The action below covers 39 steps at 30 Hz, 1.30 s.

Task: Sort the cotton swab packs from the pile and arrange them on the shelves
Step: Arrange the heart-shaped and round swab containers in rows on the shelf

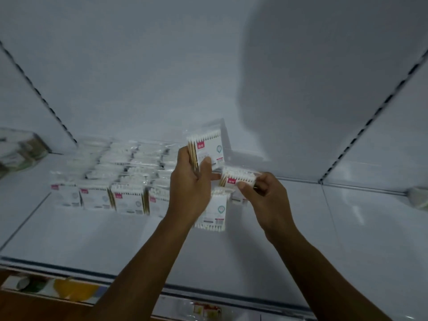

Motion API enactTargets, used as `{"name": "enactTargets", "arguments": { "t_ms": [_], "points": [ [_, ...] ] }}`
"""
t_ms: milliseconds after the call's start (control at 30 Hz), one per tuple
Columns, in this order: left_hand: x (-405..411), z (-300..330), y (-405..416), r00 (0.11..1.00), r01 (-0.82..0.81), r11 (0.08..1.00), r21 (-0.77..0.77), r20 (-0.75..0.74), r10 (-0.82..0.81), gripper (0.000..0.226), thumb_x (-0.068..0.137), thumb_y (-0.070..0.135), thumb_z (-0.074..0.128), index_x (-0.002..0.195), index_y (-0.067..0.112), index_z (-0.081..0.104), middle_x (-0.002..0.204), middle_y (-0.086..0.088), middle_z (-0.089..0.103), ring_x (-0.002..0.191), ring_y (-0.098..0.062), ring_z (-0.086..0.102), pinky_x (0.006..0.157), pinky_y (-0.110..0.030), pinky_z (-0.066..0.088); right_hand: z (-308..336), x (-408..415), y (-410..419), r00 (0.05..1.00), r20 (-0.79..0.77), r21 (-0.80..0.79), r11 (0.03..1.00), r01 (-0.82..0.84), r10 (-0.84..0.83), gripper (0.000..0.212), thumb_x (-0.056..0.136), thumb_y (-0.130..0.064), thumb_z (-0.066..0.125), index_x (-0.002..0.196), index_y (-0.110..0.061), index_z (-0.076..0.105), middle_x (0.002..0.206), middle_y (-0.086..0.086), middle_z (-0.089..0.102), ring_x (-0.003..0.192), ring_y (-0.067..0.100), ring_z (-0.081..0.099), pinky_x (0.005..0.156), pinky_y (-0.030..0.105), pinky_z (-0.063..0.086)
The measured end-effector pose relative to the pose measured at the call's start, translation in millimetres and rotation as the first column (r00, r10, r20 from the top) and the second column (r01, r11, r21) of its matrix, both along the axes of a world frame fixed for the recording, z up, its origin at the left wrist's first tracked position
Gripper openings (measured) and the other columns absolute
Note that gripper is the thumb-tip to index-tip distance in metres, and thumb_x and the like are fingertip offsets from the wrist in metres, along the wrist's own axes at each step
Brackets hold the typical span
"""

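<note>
My left hand (pixel 190 188) grips a cotton swab pack (pixel 209 149) upright, its white label and red tag facing me, wooden sticks along its left edge. My right hand (pixel 266 198) pinches a second pack (pixel 238 178) by its top, just right of the left hand. A third pack (pixel 215 212) lies flat on the white shelf (pixel 115 235) under both hands. Rows of several arranged packs (pixel 111 179) stand on the shelf to the left, reaching back to the rear wall.
Blurred green-and-white goods (pixel 18 151) sit on the neighbouring shelf at far left. Another pale item (pixel 419 198) lies at the right edge. A lower shelf (pixel 58 288) with coloured goods shows below the front rail. Slotted uprights run up both sides.
</note>
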<state>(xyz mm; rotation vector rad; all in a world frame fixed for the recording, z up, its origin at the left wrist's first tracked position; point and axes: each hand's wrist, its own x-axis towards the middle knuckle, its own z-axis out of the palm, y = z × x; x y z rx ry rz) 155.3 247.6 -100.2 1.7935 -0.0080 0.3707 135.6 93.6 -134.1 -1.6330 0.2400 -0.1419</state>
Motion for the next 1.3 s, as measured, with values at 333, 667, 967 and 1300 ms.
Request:
{"name": "enactTargets", "arguments": {
  "t_ms": [333,667,967,1300],
  "points": [
    [38.9,3.7,38.1,0.992,-0.126,0.978,-0.166,0.001,0.127,0.010,0.100,0.020,0.054,0.100,0.030,0.052,0.094,0.013,0.068,0.070,-0.012,0.068,0.060,-0.023,0.054,-25.0,70.0,28.4,0.997,-0.029,-0.240,0.969,0.063,-0.072,0.018,0.082,-0.022,0.078,0.083,-0.015,0.062,0.086,-0.001,0.071,0.081,0.017,0.069,0.075,0.038,0.058],
    [50.2,2.9,39.0,0.995,-0.094,0.951,-0.295,-0.052,0.082,0.011,0.099,0.014,0.053,0.101,0.025,0.054,0.086,0.018,0.068,0.060,-0.011,0.064,0.055,-0.023,0.050,-43.8,97.2,50.9,0.993,-0.015,-0.284,0.953,0.108,-0.117,0.022,0.080,-0.024,0.079,0.089,-0.017,0.060,0.083,-0.007,0.067,0.076,0.010,0.065,0.073,0.030,0.055],
    [50.8,0.7,31.9,0.993,-0.114,0.973,-0.201,-0.016,0.113,0.013,0.092,0.030,0.054,0.105,0.028,0.053,0.104,0.007,0.069,0.087,-0.027,0.070,0.076,-0.050,0.059,-26.6,62.1,51.1,0.979,0.176,-0.301,0.941,0.157,-0.107,0.034,0.088,-0.052,0.058,0.103,-0.022,0.054,0.098,-0.009,0.062,0.090,0.006,0.059,0.073,0.020,0.047],
    [41.9,1.4,8.2,0.999,-0.044,0.982,-0.182,0.002,0.045,0.010,0.101,0.019,0.052,0.111,0.020,0.050,0.101,0.009,0.068,0.075,-0.009,0.072,0.061,-0.030,0.059,-7.2,23.6,42.4,0.959,0.242,-0.346,0.936,-0.058,0.149,0.015,0.088,-0.027,0.071,0.096,-0.024,0.059,0.091,-0.019,0.066,0.082,0.005,0.064,0.065,0.019,0.053]
  ]
}}
